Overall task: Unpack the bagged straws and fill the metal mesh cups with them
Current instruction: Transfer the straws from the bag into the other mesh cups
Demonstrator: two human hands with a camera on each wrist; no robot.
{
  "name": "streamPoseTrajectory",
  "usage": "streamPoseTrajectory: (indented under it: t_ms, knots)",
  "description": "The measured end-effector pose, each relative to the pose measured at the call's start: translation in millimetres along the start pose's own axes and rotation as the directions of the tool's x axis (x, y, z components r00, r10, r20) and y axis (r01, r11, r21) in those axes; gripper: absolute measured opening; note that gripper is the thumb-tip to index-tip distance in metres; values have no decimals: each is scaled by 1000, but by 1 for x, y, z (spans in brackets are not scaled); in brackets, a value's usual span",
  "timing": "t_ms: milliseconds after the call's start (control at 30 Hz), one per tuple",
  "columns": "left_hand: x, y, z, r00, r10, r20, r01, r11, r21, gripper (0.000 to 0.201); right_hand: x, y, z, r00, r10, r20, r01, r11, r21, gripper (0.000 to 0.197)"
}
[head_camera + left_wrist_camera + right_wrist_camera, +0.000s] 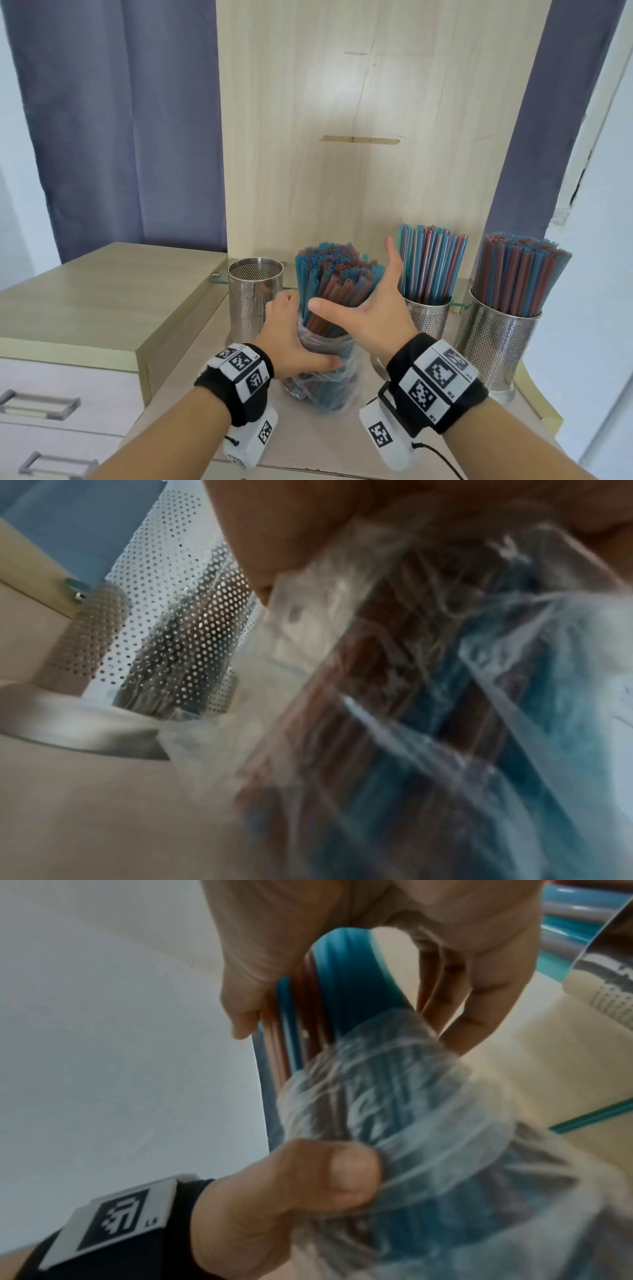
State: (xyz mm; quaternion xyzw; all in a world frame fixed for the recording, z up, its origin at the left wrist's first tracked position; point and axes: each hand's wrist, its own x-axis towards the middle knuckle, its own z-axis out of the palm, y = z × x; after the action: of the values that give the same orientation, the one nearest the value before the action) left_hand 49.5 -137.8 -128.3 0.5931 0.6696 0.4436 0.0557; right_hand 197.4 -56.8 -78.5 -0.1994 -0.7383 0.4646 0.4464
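Right hand (342, 934) spreads over the bundle of blue and reddish straws (329, 988), thumb one side, fingers the other. Below, the left hand (274, 1204) grips the crumpled clear plastic bag (428, 1123) round the bundle's lower part, thumb pressing the film.

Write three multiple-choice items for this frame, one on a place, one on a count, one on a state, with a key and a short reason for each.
1. Where does the empty mesh cup stand?
A. Left of the bagged straws
B. At the far right
C. On the drawer unit

2. How many mesh cups already hold straws?
A. None
B. Two
C. Four

3. How is the right hand?
A. Clenched in a fist
B. Spread open at the bundle
C. Resting on a drawer handle

Key: 1 A, it stands just left of the bundle, behind the left hand gripping the plastic bag. 2 B, the middle cup and the right cup are filled. 3 B, thumb and fingers are splayed, not closed.
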Motion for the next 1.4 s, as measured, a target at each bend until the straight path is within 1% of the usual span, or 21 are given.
streamPoseTrajectory:
  t_ms: [67,100,133,200,267,400,467,500,567,667,733,800,867,933,1000,1067,1133,1167,1233,1333,1400]
  knots:
    - [4,-4,-2,996,53,75,-40,986,-160,97,6,-2,-4,994,39,99,-38,999,-5,151]
    - [6,-5,-1,995,66,79,-48,975,-217,97,8,-3,-4,992,44,118,-40,999,-35,152]
    - [7,-7,1,996,67,61,-50,968,-245,97,8,-6,-4,994,30,102,-22,996,-86,150]
    - [7,-8,7,999,47,15,-41,964,-263,93,10,-9,-2,999,-30,41,36,986,-161,148]
    - [8,-7,9,1000,20,-17,-24,960,-277,93,10,-10,2,998,-62,-3,61,989,-131,147]
    - [12,-7,8,997,7,-74,-27,961,-277,126,13,-8,17,980,-66,-189,42,991,-127,139]
    - [15,-11,7,999,-6,-43,-5,966,-259,133,13,-8,25,967,-84,-242,44,985,-164,138]
    - [17,-12,4,1000,-11,-20,6,974,-226,132,12,-9,27,967,-99,-237,53,980,-192,139]
    - [20,-15,-5,999,28,42,-20,984,-175,121,10,-11,25,974,-139,-177,90,961,-260,141]
    - [24,-19,-17,991,56,124,-29,978,-208,102,16,-22,9,978,-203,-41,175,914,-366,133]
    - [24,-23,-18,990,82,111,-62,983,-172,105,29,-23,-1,983,-182,32,183,934,-306,133]
    - [24,-25,-15,992,86,89,-71,985,-160,114,40,-19,-2,991,-86,101,103,977,-185,134]
    - [24,-26,-11,993,92,72,-79,983,-167,125,42,-11,2,992,-18,125,36,989,-144,130]
    - [26,-26,-6,996,70,52,-60,984,-165,132,40,0,5,999,-2,46,7,994,-110,120]
    - [27,-24,-2,999,37,12,-35,987,-157,138,36,5,9,995,-9,-97,0,995,-97,111]
    - [28,-24,2,1000,29,-4,-29,982,-185,141,31,7,16,971,-25,-240,-6,992,-126,108]
    - [29,-26,5,998,62,-8,-62,975,-213,140,28,10,24,953,-37,-301,-5,990,-138,111]
    - [29,-28,6,997,81,-15,-82,971,-223,135,26,11,27,955,-48,-293,7,990,-138,113]
    - [26,-26,5,993,114,-29,-118,970,-215,122,26,12,27,972,-50,-228,23,993,-120,114]
    - [25,-24,4,990,130,-50,-137,974,-178,112,30,10,9,999,-29,-45,28,999,-36,116]
    - [25,-25,5,990,134,-44,-139,975,-175,110,33,11,-8,997,-21,68,22,1000,-9,119]
